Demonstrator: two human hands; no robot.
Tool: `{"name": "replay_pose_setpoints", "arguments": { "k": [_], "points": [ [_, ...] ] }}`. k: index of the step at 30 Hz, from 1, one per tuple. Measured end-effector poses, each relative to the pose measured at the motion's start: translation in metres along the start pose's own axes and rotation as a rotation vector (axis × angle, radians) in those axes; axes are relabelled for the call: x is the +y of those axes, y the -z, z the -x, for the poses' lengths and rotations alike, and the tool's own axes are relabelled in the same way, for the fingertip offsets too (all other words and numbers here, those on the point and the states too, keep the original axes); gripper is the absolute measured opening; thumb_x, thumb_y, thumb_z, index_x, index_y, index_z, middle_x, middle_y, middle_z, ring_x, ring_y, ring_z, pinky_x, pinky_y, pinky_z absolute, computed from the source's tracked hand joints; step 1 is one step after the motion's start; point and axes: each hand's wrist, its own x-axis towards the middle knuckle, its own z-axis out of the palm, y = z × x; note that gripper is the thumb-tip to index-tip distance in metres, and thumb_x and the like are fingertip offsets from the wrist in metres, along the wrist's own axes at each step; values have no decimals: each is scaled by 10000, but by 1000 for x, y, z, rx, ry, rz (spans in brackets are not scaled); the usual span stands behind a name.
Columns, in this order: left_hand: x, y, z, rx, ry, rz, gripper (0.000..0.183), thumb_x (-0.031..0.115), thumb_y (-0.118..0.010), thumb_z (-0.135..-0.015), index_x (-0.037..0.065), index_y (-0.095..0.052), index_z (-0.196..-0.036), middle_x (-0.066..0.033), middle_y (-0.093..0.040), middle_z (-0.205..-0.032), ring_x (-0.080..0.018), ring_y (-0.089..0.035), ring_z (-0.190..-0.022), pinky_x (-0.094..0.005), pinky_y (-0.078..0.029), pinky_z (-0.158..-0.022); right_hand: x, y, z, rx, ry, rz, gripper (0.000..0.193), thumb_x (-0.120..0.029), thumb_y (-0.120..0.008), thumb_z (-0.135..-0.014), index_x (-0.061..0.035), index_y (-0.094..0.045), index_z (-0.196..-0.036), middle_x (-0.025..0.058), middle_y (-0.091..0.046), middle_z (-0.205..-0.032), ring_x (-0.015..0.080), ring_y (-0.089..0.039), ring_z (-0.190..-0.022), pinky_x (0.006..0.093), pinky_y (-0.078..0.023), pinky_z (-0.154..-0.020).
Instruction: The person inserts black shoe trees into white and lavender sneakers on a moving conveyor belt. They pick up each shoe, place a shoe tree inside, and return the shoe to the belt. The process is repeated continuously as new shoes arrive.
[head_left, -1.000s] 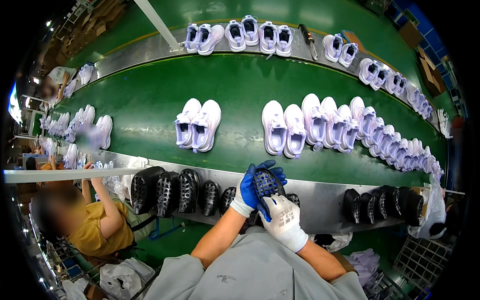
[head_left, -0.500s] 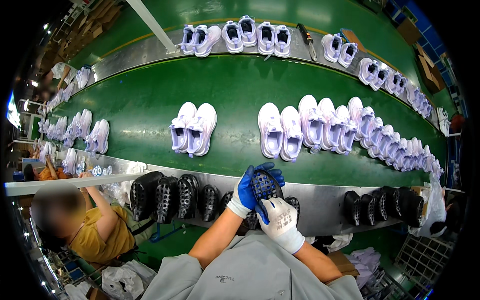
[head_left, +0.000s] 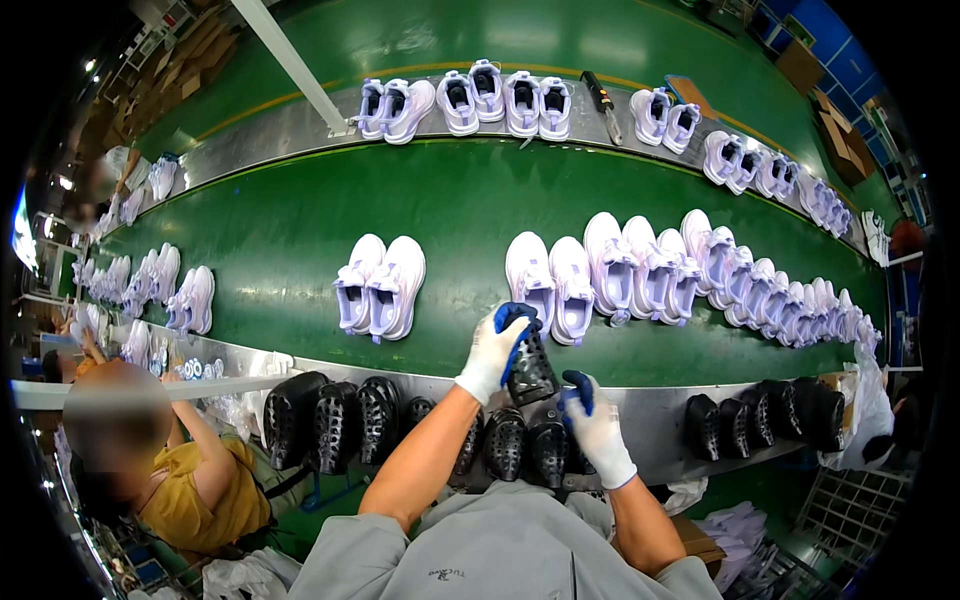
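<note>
My left hand (head_left: 494, 350), in a white glove with blue palm and fingers, is wrapped round a black perforated shoe form (head_left: 532, 376). The form hangs over the near metal ledge, wider part downward. To its right, my right hand (head_left: 598, 432), gloved alike, is off the form with its blue fingertips apart and nothing seen in them. Just below the hands, further black shoe forms (head_left: 505, 443) stand on the ledge. Beyond my left hand, a white and lilac sneaker (head_left: 529, 262) lies on the green belt, its lower part hidden by the glove.
A row of sneakers (head_left: 611, 262) runs right along the belt; one pair (head_left: 402, 285) lies left of centre. More black forms (head_left: 762, 412) stand at right. A white rail (head_left: 150, 390) crosses at left, near a person in a mustard top (head_left: 212, 480). Sneakers line the far ledge (head_left: 240, 145).
My right hand has come off the shoe form and moved right. My left hand has turned the form, its narrower end now in the glove. The view has tilted slightly upward.
</note>
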Motion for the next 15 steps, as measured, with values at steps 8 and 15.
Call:
{"name": "replay_pose_setpoints", "arguments": {
  "k": [8, 15],
  "points": [
    [18, -11, -40, 313, -470, -1207, 693, 307, -779, -780, 100, -504, -1381, -201, -566, -1317, -373, -534, -1222, -450, -434, -1047, -44, 13, -42, 127, 106, 599, 375, -378, -713, -850, -18, -693, -950, 205, -713, -855, 385, -693, -830, 474, -537, -783],
    [44, 14, -99, -507, -435, -1538, 536, 187, -652, -892, 86, -509, -1398, -222, -672, -1174, -369, -649, -1067, -438, -489, -975, -48, -6, -110, 63, 160, 1033, 438, -439, -612, -902, -40, -679, -1073, 176, -743, -956, 316, -727, -873, 449, -558, -816]
  ]
}}
